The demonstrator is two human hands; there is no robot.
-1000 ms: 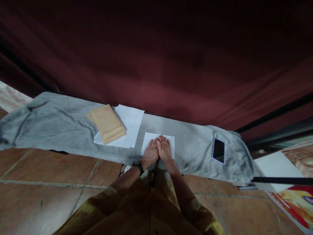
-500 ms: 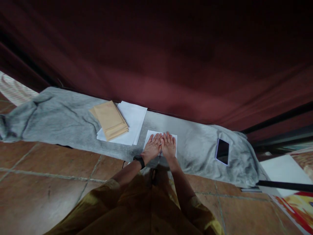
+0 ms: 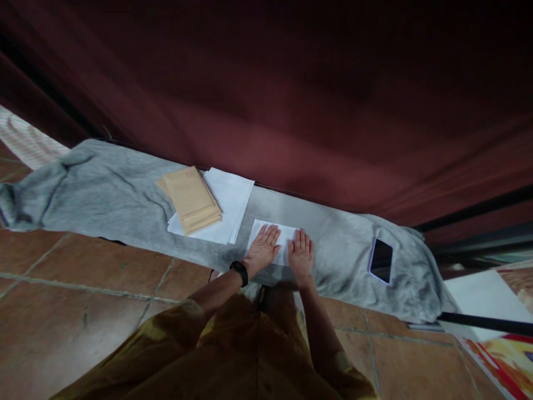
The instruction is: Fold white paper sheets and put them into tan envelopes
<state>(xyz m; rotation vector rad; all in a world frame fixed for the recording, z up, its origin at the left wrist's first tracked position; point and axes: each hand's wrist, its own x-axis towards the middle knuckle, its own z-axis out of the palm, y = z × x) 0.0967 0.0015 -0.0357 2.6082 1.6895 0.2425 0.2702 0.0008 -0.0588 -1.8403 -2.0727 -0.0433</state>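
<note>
A folded-looking sheet of white paper (image 3: 283, 244) lies flat on the grey cloth in front of me. My left hand (image 3: 262, 248) rests palm down on its left part, fingers stretched out. On the paper's right edge lies my right hand (image 3: 301, 254), also flat, with its fingers extended. A strip of white shows between the two hands. To the left, a stack of tan envelopes (image 3: 192, 195) sits on top of larger white sheets (image 3: 233, 197).
Grey cloth (image 3: 337, 244) covers the long narrow surface. A phone (image 3: 381, 260) lies on it at the right. Behind hangs a dark red curtain (image 3: 266, 150). Tiled floor (image 3: 95, 278) runs along the front, and a white board (image 3: 487, 300) stands at the far right.
My hands were side by side and touching on the paper. The right hand has slid right to the paper's edge, while the left stays nearly in place.
</note>
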